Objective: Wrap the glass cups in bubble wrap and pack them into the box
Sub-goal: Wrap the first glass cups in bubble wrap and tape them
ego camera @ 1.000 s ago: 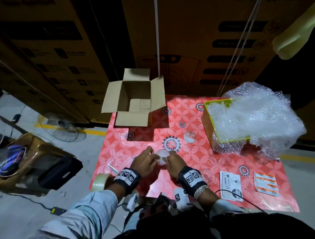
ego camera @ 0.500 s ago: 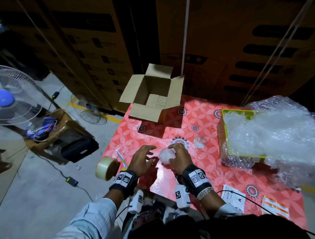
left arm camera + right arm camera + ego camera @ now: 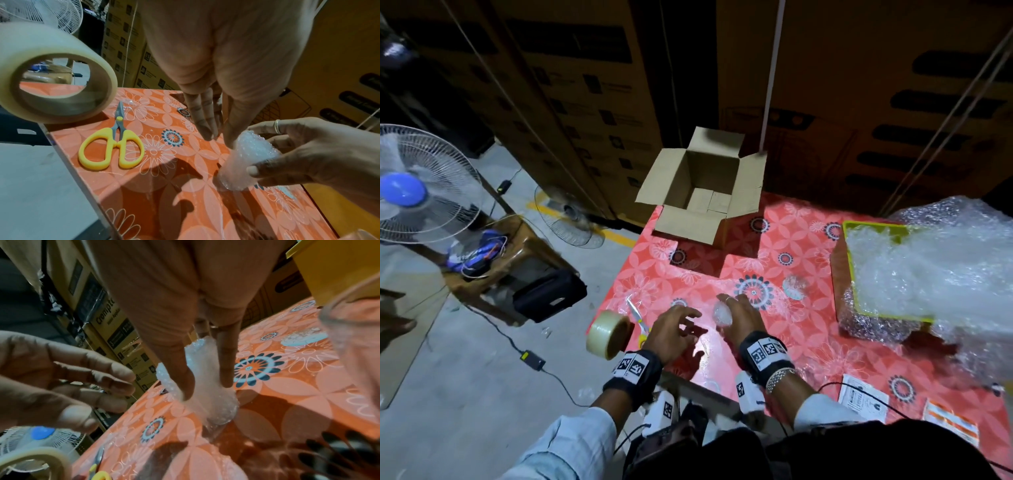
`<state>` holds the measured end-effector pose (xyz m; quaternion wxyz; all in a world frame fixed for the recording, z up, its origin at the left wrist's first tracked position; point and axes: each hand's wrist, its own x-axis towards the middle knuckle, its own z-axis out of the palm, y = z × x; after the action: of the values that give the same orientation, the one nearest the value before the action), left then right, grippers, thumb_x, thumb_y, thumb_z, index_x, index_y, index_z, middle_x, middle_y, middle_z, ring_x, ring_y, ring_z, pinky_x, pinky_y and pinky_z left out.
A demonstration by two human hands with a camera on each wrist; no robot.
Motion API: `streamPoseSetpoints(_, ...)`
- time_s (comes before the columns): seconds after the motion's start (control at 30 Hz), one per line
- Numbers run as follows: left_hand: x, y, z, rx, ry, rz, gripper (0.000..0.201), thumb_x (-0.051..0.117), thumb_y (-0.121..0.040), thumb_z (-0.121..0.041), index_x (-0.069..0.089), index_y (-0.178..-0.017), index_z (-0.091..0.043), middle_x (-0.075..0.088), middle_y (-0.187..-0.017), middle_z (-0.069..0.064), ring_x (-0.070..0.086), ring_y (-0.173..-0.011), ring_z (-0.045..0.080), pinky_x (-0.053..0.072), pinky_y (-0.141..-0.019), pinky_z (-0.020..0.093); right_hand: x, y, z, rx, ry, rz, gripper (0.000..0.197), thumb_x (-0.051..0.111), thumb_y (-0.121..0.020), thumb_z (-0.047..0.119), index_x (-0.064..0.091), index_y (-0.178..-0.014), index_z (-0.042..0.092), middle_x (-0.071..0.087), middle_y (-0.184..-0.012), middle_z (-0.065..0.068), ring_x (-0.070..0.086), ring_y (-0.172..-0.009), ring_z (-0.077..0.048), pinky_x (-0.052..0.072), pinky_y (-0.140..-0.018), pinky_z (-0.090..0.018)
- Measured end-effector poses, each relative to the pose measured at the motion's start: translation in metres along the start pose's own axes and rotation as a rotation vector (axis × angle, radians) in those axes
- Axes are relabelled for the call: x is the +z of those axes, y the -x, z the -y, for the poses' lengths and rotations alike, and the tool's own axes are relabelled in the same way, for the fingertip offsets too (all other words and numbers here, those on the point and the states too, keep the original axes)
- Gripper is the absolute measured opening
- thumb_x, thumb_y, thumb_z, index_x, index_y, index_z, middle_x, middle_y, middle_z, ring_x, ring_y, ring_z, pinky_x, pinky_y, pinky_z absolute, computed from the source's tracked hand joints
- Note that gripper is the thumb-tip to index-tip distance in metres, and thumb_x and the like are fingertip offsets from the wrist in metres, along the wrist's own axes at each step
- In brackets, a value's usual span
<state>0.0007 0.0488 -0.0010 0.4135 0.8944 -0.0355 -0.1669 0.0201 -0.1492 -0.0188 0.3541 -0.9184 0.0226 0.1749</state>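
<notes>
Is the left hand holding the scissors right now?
No, the left hand is open and holds nothing, while the scissors lie flat on the table beside the tape roll.

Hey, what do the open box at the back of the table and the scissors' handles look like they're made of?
Box: plain brown corrugated cardboard, matte, with creased flaps folded outward. Scissors: handles look like glossy yellow moulded plastic; the blades look like grey metal with a dull sheen.

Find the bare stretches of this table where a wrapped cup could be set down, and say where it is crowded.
Bare cloth lies between the cardboard box and the hands, and along the near edge right of the right hand, up to the paper slips. Crowded: the left edge, with tape roll and scissors, and the right side under the bubble wrap.
</notes>
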Motion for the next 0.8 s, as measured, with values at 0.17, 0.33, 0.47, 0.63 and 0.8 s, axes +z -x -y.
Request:
streamPoseSetpoints(0.17,-0.003,-0.022,0.01,0.003,0.016,-0.005,0.048,0.07,-0.085,0.014,0.069,-0.128,-0.008,0.065,-0.122,0.001,0.065,-0.091,-0.004,0.052,-0.074,0.007,0.01,-0.007,0.016,-0.026,-0.007,0.024,0.073,0.076,-0.087,0.007,0.046,-0.151,0.028,0.046,-0.144,-0.004,0.05,-0.13,-0.026,0.041,-0.089,-0.017)
streamPoseSetpoints(0.33,-0.01,-0.036,0.022,0.004,0.093,-0.022,0.037,0.075,-0.088,-0.002,0.071,-0.124,-0.012,0.073,-0.117,0.004,0.074,-0.096,0.016,0.063,-0.082,0.032,0.023,-0.011,0.037,0.005,-0.109,0.012,0.079,0.074,-0.085,0.001,0.045,-0.151,0.033,0.048,-0.139,-0.001,0.054,-0.122,-0.022,0.051,-0.094,-0.02)
streamPoseSetpoints(0.47,-0.012,-0.043,0.029,0.027,0.141,-0.081,0.022,0.072,-0.091,-0.012,0.073,-0.111,-0.019,0.076,-0.103,-0.001,0.074,-0.088,0.01,0.064,-0.077,0.037,0.025,0.001,0.033,0.015,-0.284,-0.098,0.08,0.082,-0.081,0.008,0.046,-0.15,0.026,0.049,-0.127,0.002,0.055,-0.11,-0.014,0.049,-0.071,-0.003)
streamPoseSetpoints(0.63,-0.008,-0.054,0.027,0.091,0.103,-0.117,0.01,0.076,-0.087,-0.01,0.076,-0.094,-0.017,0.071,-0.097,-0.001,0.07,-0.086,0.013,0.061,-0.076,0.035,0.024,0.012,0.034,0.153,-0.43,-0.301,0.039,0.068,-0.088,-0.007,0.063,-0.121,0.014,0.064,-0.122,-0.007,0.069,-0.099,-0.015,0.056,-0.066,-0.014)
streamPoseSetpoints(0.8,-0.004,-0.065,0.014,0.044,-0.008,-0.067,0.003,0.081,-0.087,-0.012,0.079,-0.087,-0.015,0.063,-0.091,-0.005,0.064,-0.084,0.013,0.05,-0.074,0.023,0.023,0.008,0.047,0.158,-0.268,-0.307,0.018,0.066,-0.089,-0.006,0.064,-0.093,0.011,0.057,-0.102,-0.001,0.054,-0.078,-0.003,0.045,-0.059,-0.01)
